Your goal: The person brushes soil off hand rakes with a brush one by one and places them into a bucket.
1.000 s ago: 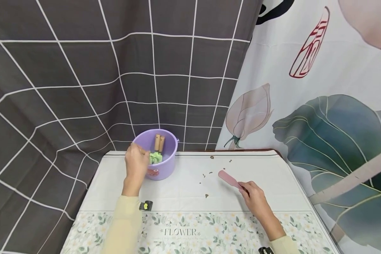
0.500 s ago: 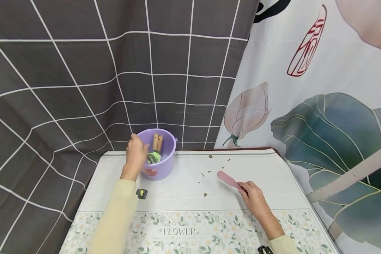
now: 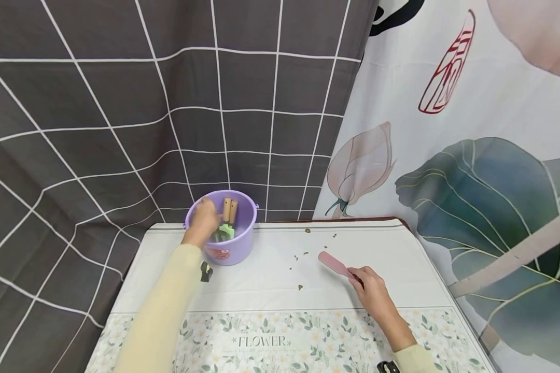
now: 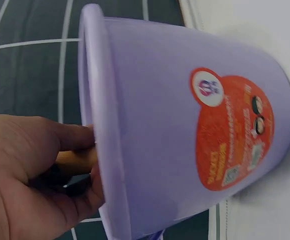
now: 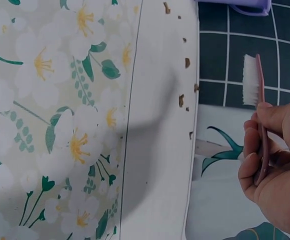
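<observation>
My left hand [image 3: 204, 223] reaches over the left side of the purple bucket [image 3: 233, 251]. Its fingers grip a wooden handle [image 4: 77, 162] at the rim in the left wrist view; the far end is hidden inside the bucket. Two more wooden-handled garden tools [image 3: 229, 212] with light green heads lean inside, just right of that hand. On the right side, my right hand [image 3: 373, 292] holds a pink brush [image 3: 334, 263] above the table. White bristles [image 5: 250, 80] show along one edge of it in the right wrist view.
Several small brown crumbs [image 3: 301, 287] lie scattered on the white tabletop [image 3: 266, 287] between bucket and brush. A floral cloth band [image 3: 261, 342] runs along the front. Behind hang a grey checked curtain [image 3: 249, 129] and a white floral curtain [image 3: 359, 109].
My left hand has gone from the near-left rim of the bucket over and into its opening. The right hand keeps the brush nearly in place. The head view has shifted slightly.
</observation>
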`<act>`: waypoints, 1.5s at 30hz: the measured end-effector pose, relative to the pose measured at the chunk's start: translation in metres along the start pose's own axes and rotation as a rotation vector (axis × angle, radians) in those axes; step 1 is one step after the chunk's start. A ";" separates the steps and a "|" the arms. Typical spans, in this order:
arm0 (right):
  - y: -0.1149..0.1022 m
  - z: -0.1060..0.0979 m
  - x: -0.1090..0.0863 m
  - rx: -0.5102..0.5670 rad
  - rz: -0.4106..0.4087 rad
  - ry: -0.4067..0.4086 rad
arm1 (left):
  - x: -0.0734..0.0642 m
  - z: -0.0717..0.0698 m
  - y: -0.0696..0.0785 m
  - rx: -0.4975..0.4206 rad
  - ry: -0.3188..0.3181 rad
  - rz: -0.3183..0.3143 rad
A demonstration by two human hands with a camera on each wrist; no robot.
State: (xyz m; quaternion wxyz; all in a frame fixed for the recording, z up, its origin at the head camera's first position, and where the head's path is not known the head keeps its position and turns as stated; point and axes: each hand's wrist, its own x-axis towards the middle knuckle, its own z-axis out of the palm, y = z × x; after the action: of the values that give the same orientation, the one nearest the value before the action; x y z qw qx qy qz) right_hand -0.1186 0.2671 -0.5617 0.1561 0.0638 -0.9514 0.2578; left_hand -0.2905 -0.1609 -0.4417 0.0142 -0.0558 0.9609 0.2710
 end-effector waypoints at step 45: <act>0.001 -0.004 -0.002 -0.001 0.026 -0.007 | 0.021 0.024 -0.002 -0.075 -0.104 -0.011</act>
State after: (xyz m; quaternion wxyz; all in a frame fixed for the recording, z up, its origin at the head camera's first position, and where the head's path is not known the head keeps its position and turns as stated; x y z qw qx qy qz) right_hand -0.1162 0.2695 -0.5595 0.1494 0.0526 -0.9527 0.2592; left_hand -0.3116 -0.1520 -0.4645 0.0635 -0.0475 0.9478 0.3090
